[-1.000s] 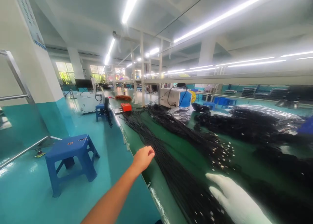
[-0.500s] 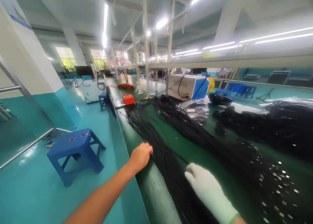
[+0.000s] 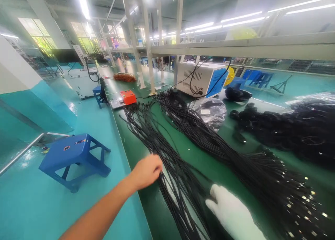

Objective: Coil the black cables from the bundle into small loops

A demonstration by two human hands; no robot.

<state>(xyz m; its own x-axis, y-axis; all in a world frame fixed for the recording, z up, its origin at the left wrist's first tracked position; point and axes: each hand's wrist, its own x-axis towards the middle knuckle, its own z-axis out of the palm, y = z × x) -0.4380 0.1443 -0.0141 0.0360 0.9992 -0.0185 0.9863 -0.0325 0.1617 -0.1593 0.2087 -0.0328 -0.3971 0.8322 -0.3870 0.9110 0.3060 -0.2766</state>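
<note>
Our two hands stand well apart in the head view, with strands of a long black cable bundle (image 3: pixel 154 132) running between them. Our bare left hand (image 3: pixel 146 172) is at the bundle's left edge, its fingers curled inward; we cannot tell whether they grip any strand. Our right hand (image 3: pixel 231 212), in a white glove, is at the bundle's right side, lower in the view, thumb and forefinger bent towards each other; a dark strand runs up to the fingertips, yet blur keeps us from telling if they close on it. This bundle lies along the near edge of a green tabletop (image 3: pixel 188 156), its strands spread loosely beside our left hand.

Farther right we see a second cable bundle (image 3: pixel 209 135), roughly parallel, fanning out to many small bright ends at the lower right. At the far end of the first bundle sits a red box (image 3: pixel 128 97). Near the second one's far end we have a white-and-blue machine (image 3: pixel 195 79), with a clear plastic bag (image 3: pixel 209 111) in front of it. A black heap (image 3: pixel 280 128) lies to the right, and a blue stool (image 3: pixel 69 149) stands on the floor at our left.
</note>
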